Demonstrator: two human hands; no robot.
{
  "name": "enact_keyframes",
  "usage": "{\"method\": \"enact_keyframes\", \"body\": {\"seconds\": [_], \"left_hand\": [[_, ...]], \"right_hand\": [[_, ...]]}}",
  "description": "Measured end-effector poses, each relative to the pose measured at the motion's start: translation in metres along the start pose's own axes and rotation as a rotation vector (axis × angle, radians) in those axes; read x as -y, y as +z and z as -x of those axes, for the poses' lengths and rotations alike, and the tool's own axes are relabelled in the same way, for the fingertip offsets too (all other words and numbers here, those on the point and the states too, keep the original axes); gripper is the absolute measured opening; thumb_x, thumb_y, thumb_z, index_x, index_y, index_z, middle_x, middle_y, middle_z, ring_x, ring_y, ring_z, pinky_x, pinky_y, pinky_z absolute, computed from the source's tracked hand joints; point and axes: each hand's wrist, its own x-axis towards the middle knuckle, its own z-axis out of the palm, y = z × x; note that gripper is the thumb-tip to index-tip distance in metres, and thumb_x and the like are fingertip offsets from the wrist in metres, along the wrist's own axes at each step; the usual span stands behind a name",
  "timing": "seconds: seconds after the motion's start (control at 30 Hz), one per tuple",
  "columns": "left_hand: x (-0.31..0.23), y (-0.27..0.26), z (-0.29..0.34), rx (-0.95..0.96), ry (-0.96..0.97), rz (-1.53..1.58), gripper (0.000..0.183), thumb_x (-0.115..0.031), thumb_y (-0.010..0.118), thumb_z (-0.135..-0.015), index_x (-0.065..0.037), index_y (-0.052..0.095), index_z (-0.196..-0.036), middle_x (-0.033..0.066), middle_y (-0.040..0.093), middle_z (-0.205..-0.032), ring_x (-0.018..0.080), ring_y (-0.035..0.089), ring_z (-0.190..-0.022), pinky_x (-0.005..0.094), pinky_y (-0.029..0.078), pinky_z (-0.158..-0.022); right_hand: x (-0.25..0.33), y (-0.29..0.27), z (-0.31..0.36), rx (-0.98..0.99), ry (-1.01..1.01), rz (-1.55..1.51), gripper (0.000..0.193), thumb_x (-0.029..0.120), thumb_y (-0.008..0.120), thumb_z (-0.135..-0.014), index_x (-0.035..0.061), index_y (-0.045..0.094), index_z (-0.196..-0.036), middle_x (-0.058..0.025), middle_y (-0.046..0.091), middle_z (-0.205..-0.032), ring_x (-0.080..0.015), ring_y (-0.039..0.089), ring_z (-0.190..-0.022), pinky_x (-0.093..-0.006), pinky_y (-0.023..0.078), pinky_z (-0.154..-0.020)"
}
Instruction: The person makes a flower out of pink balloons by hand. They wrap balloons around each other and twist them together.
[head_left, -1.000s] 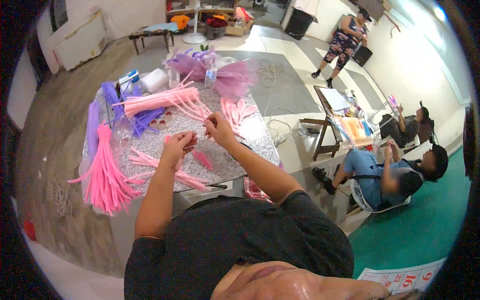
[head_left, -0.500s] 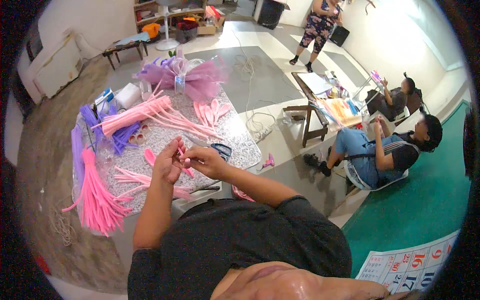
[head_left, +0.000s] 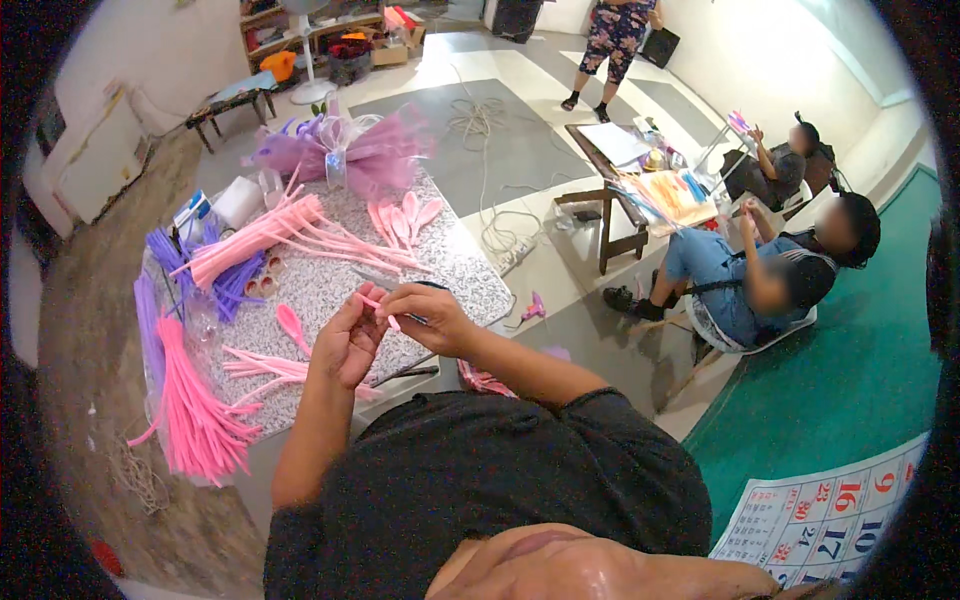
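Above the near edge of the speckled table, both hands meet around a short pink pipe cleaner. My left hand is palm up, pinching it between thumb and fingers. My right hand grips its other side, with a pale pink end below the fingertips. Scissors lie just beyond, their handles mostly hidden by my right hand. Left of my hands lie a pink looped petal and loose pale pink pipe cleaners. More looped petals rest farther back.
A light pink pipe-cleaner bundle, a bright pink one and purple ones cover the table's left. A purple mesh bouquet stands behind. Cords cross the floor. Two people sit right by a low table; another stands beyond.
The view has shifted slightly. My right fingers have changed their hold on the pink pipe cleaner, and my right hand now covers more of the scissors' handles.
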Motion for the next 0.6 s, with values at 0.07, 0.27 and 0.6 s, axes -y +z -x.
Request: {"method": "enact_keyframes", "body": {"seconds": [0.07,0.27,0.6], "left_hand": [[-0.001,0.001,0.001,0.0,0.003,0.007,0.026,-0.016,0.051,-0.09,-0.002,0.051,-0.112,0.0102,0.06,-0.099,0.0183,0.06,-0.086,0.0304,0.051,-0.078],[-0.003,-0.003,0.006,0.058,0.113,-0.021,0.021,-0.012,0.053,-0.088,-0.001,0.052,-0.107,0.0111,0.061,-0.094,0.0182,0.059,-0.086,0.0294,0.051,-0.075],[-0.002,0.028,0.009,-0.069,0.421,-0.28,0.019,-0.005,0.056,-0.084,0.001,0.054,-0.102,0.0111,0.063,-0.086,0.0172,0.06,-0.078,0.0267,0.048,-0.071]], "right_hand": [[0.005,0.0,-0.003,0.012,-0.022,-0.004,0.016,-0.003,0.062,-0.074,0.0036,0.06,-0.089,-0.0105,0.06,-0.087,-0.0242,0.061,-0.081,-0.0321,0.048,-0.07],[0.0,0.005,0.002,0.038,0.032,-0.043,0.012,-0.001,0.06,-0.078,0.0038,0.061,-0.089,-0.0104,0.062,-0.087,-0.0223,0.061,-0.083,-0.0319,0.048,-0.072],[0.015,0.019,0.0,-0.17,0.548,-0.511,0.014,0.009,0.048,-0.091,-0.0013,0.057,-0.091,-0.0102,0.061,-0.08,-0.0146,0.057,-0.067,-0.0271,0.047,-0.063]]}}
